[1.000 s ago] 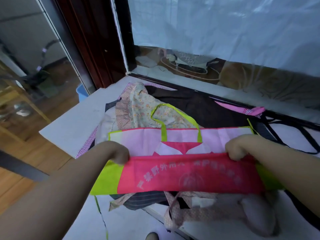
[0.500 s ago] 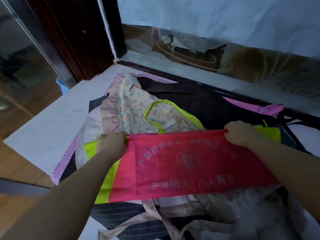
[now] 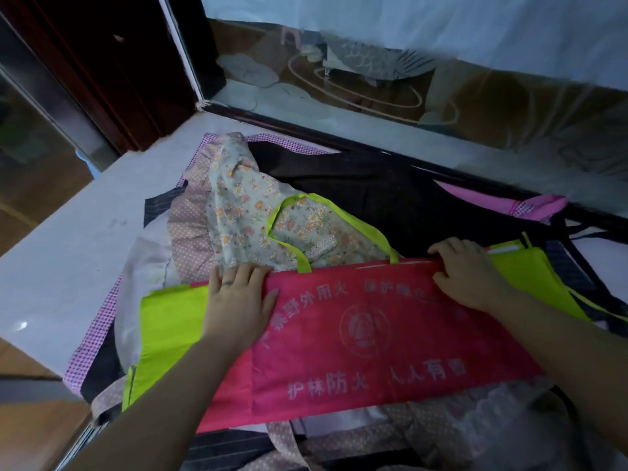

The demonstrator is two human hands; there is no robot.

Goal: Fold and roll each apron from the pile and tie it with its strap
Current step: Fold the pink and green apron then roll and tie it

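My left arm comes in from 7 o'clock. My left hand [image 3: 238,300] lies flat, palm down, on the pink apron [image 3: 373,334], near its 10 o'clock corner. Half a second ago this hand was balled up and pinching the folded edge. Now its fingers are straight and close together. They press the cloth down and hold nothing.

The pink apron lies folded on top of the pile, in the middle of my view. A second ago the fold was low and the pale inside showed. Now the pink side with white writing covers it. The green strap [image 3: 326,212] loops out at 12 o'clock, over the flowery apron [image 3: 244,212] and next to the dark apron [image 3: 373,185]. The pile sits on the pale table [image 3: 68,253].

My right arm comes in from 4 o'clock. My right hand [image 3: 469,273] rests on the apron's 2 o'clock edge. It pinched that edge before. Now its fingers are spread a little and a bit bent, pressing down, holding nothing.
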